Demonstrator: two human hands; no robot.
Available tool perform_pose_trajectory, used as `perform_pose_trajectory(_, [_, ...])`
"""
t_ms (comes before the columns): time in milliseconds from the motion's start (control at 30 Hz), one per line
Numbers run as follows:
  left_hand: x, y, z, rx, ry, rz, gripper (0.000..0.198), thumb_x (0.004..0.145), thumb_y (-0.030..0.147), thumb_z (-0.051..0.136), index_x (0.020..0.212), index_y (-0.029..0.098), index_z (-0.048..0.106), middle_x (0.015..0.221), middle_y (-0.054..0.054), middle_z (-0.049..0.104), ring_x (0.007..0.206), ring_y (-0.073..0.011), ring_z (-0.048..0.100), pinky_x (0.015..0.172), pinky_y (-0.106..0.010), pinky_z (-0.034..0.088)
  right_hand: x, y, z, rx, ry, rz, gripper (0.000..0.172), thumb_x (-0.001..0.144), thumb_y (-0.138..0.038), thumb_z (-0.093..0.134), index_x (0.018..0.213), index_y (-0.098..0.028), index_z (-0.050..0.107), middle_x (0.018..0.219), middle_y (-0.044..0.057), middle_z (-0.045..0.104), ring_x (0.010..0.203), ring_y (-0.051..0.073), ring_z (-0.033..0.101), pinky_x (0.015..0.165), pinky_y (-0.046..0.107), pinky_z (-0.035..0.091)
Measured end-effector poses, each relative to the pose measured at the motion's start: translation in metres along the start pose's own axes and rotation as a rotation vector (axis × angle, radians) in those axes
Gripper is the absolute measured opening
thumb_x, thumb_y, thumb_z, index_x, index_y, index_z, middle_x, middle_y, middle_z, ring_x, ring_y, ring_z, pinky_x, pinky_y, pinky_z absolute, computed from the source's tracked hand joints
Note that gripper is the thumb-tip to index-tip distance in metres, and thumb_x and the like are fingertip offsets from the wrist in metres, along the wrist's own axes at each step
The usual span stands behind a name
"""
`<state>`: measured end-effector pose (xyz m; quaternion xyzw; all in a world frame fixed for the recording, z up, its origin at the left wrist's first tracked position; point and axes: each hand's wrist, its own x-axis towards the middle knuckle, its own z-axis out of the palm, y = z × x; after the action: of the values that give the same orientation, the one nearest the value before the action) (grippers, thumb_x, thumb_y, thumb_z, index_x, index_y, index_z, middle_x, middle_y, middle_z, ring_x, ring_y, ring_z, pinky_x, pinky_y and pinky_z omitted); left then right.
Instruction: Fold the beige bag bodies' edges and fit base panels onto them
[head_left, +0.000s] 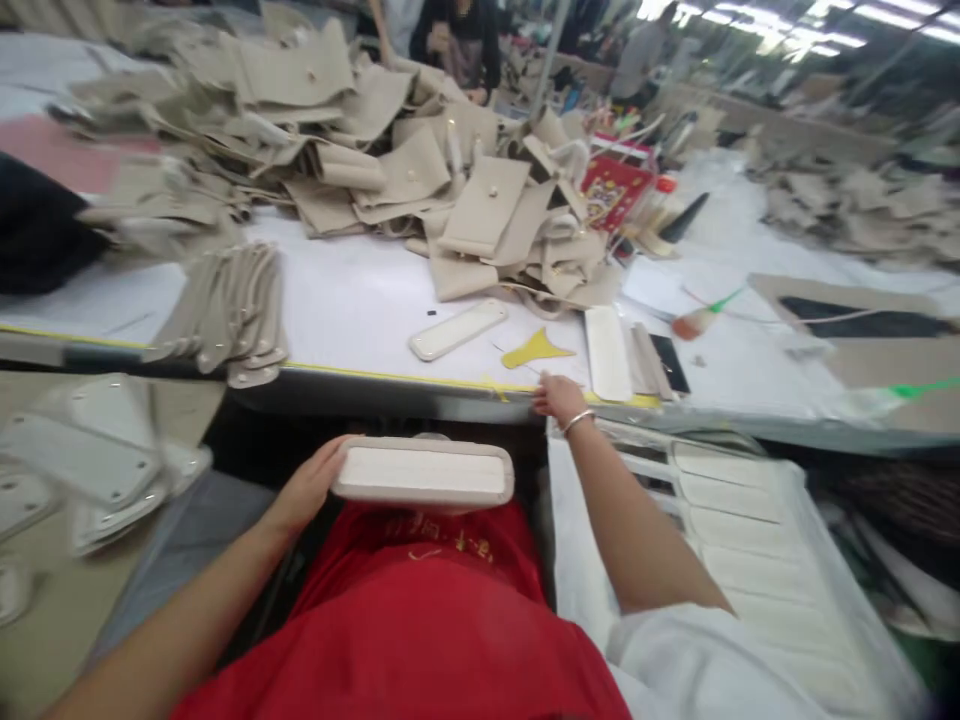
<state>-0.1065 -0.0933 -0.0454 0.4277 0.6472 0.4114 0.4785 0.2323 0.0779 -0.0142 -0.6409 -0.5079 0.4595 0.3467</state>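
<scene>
Your left hand [319, 487] gripped the left end of a long, rounded-corner beige panel with a white inset [424, 474], fingers pressed against its edge; the panel lay crosswise in front of your red apron [412, 640], below the table edge, its right end unsupported by any visible hand. Your right hand [559, 395], with a bracelet [579, 421] at the wrist, was at the front edge of the white-topped table [345, 300], well apart from that panel, its fingers drawn together; whether they pinched the thin dark line beside the fingertips could not be told. Just beyond those fingers lay a flat yellow piece [537, 348], with a second rounded panel [459, 330] to its left and a white rectangular pad [609, 353] to its right, followed by beige strips [651, 362] and a black flat piece [670, 363]. A heap of beige snap-fastened pieces [487, 205] crowded the table behind these, and a sheaf of beige straps [236, 305] overhung the front edge at left. Studded white panels [97, 450] were piled beside your left forearm, and a row of white pads [731, 540] lay to the right, partly covered by your right forearm. Your left thumb and the panel's underside were hidden, the studded pile was cut off at left, and the background, including a co-worker [476, 50], was blurred.
</scene>
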Motion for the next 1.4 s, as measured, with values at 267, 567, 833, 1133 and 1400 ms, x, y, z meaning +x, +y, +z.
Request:
perform_pose_trajectory(267, [0.001,0.000,0.012,0.043,-0.006,-0.013,0.053,0.082,0.053,0.040,0.119,0.016,0.049,0.127,-0.008,0.053,0.120,-0.0256,0.044,0.103,-0.036,0.034,-0.118,0.055,0.030,0.193,-0.230,-0.036,0.044,0.083,-0.051,0.045,0.110,-0.021,0.060,0.120,0.004,0.059,0.112,0.016,0.051,0.100,0.030,0.036])
perform_pose_trajectory(567, [0.004,-0.010,0.013,0.171,0.046,0.137,0.051,0.087,0.050,0.030,0.124,0.017,0.045,0.128,-0.010,0.051,0.118,-0.0225,0.047,0.105,-0.036,0.031,-0.122,0.048,0.047,-0.065,-0.032,-0.134,0.043,0.089,-0.043,0.030,0.113,-0.016,0.054,0.113,0.008,0.059,0.105,0.017,0.053,0.096,0.029,0.037])
perform_pose_trajectory(833, [0.016,0.017,0.010,1.008,-0.302,0.569,0.076,0.074,0.061,0.049,0.136,0.020,0.033,0.142,-0.013,0.035,0.131,-0.0300,0.028,0.108,-0.049,0.011,-0.104,0.029,0.011,-0.417,-0.556,-0.270,0.088,0.061,-0.040,0.072,0.136,-0.016,0.032,0.132,0.012,0.045,0.114,0.025,0.048,0.098,0.036,0.036])
perform_pose_trajectory(1133, [0.021,0.055,0.057,1.245,-0.543,0.645,0.086,0.066,0.061,0.057,0.133,0.012,0.031,0.134,-0.016,0.043,0.116,-0.0295,0.042,0.095,-0.040,0.031,-0.088,-0.003,0.033,-0.876,-0.704,-0.466,0.087,0.059,-0.047,0.072,0.131,-0.014,0.038,0.128,0.016,0.046,0.115,0.028,0.046,0.097,0.040,0.036])
perform_pose_trajectory(1400, [0.017,0.061,0.058,1.244,-0.503,0.671,0.079,0.061,0.054,0.064,0.121,0.009,0.041,0.114,-0.017,0.053,0.100,-0.0309,0.050,0.085,-0.040,0.037,-0.104,-0.016,0.060,-1.076,-0.594,-0.712,0.084,0.057,-0.056,0.068,0.123,-0.011,0.043,0.110,0.015,0.056,0.095,0.029,0.054,0.083,0.040,0.042])
